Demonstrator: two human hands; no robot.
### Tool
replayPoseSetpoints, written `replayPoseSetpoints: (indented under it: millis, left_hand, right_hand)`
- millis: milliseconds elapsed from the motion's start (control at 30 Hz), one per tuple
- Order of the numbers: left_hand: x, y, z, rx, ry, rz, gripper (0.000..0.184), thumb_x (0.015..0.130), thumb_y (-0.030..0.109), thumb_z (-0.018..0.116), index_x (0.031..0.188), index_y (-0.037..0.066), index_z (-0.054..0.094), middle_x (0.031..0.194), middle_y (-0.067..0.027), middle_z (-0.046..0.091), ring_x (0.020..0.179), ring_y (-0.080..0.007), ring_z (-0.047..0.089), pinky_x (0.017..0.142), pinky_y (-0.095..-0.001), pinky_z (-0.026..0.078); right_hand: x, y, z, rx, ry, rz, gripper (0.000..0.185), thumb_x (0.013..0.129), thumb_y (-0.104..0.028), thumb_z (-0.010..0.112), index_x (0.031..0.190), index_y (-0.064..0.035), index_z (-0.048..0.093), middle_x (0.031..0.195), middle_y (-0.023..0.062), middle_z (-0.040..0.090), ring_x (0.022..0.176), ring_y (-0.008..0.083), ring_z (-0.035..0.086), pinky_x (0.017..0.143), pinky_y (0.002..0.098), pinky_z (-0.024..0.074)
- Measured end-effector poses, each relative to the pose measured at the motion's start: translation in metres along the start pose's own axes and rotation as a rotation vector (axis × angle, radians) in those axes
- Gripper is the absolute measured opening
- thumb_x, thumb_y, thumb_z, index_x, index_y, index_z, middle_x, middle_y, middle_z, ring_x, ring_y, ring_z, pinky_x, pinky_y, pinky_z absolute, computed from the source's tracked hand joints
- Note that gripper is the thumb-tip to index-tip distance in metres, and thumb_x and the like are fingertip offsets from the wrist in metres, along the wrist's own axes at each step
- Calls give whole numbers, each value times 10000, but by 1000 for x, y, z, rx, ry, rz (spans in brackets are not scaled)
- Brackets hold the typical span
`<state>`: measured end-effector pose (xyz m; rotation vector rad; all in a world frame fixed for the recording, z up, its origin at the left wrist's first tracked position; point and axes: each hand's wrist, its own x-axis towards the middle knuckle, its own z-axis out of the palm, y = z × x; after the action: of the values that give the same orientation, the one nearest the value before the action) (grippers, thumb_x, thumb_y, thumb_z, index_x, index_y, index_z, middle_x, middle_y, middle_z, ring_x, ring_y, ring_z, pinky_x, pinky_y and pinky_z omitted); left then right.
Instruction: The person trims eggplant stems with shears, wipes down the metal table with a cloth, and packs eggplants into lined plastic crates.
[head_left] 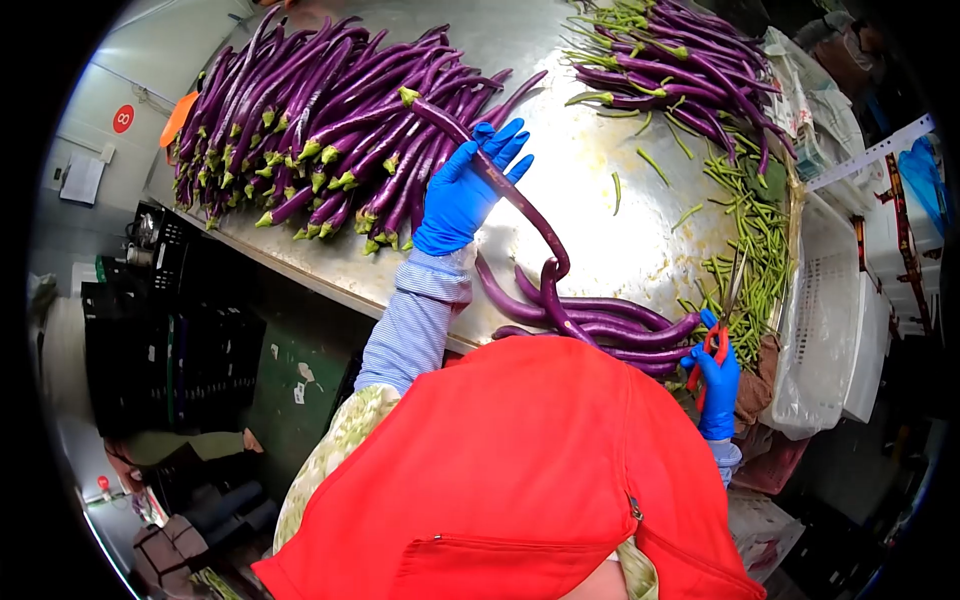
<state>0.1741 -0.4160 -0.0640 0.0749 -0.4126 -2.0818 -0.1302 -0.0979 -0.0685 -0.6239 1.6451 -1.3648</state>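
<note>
My left hand [462,190], in a blue glove, is under a long curved eggplant [520,205] that lies across its open palm, fingers spread. The lower end of this eggplant meets another curved eggplant [553,295] near the table's front edge. Several eggplants [620,325] lie there in a loose group, close to my body. In my right hand [718,385], also gloved in blue, is a pair of scissors [712,350] with red handles, blades pointing up over cut green stems [755,260]. A large pile of eggplants [340,110] rests beyond my left hand, stem ends towards me.
On the metal table [590,150], another heap of eggplants [690,70] with long green stems lies at the back right. White plastic crates [830,300] stand beyond the right edge. Black crates [130,350] are at the left. A person [850,50] is at the upper right.
</note>
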Motion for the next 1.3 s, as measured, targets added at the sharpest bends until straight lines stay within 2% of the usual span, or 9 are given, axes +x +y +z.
replayPoseSetpoints:
  millis: [300,500,600,700,733,800,933,1133,1300]
  left_hand:
    - [4,5,-10,-47,-14,131,254,968,129,463,1180,42,574,1417,-234,406,1340,-349,375,1128,-545,252]
    - [5,3,-12,-145,-52,180,239,955,92,476,1155,2,571,1432,-259,365,1345,-344,367,1155,-564,182]
    - [6,2,-14,-149,-29,183,242,950,87,478,1156,1,571,1437,-255,362,1352,-342,357,1158,-566,164]
    - [7,-3,-17,-110,-10,189,235,961,127,472,1148,26,573,1402,-253,414,1348,-343,367,1141,-571,194]
    - [7,-6,-17,-136,-23,176,242,959,126,475,1153,18,571,1399,-257,415,1341,-345,375,1142,-575,190]
    - [6,-21,-6,-138,-22,154,237,960,119,466,1146,11,565,1407,-257,403,1341,-347,375,1144,-579,187]
    - [3,-66,18,-261,3,30,214,959,100,448,1123,6,548,1434,-250,369,1355,-344,354,1154,-577,163]
    - [1,-93,10,-296,52,-78,211,971,127,449,1147,34,517,1445,-244,353,1360,-350,341,1148,-571,188]
    - [-9,-91,13,-58,54,-243,253,969,157,498,1212,88,503,1422,-249,376,1325,-372,384,1110,-567,286]
  right_hand:
    - [4,2,6,39,38,-7,594,854,-73,597,1412,-26,396,1017,50,596,688,89,548,531,204,418]
    - [3,-4,10,-22,-22,24,575,856,-53,573,1406,-28,407,1113,48,585,691,84,538,592,231,460]
    - [2,-2,10,-48,-39,-2,562,858,-28,532,1401,-6,391,1315,58,522,702,94,561,656,236,488]
    - [1,-2,10,-54,-31,8,550,852,-48,540,1384,3,408,1319,75,517,668,88,538,613,226,463]
    - [0,-4,17,31,34,21,542,849,-75,553,1369,11,422,1139,60,587,637,85,515,577,217,435]
    - [4,-19,35,167,-60,72,557,850,-93,571,1374,11,411,797,-12,509,636,93,512,588,217,433]
    - [17,-26,78,369,-149,94,613,860,-78,633,1400,-2,355,812,8,513,639,117,556,766,279,496]
    - [20,-34,92,429,-253,58,575,838,-2,578,1383,-26,397,843,8,504,652,102,528,570,213,467]
    - [19,-27,83,297,-114,-5,544,808,64,543,1339,-18,461,917,-10,486,728,59,456,653,179,403]
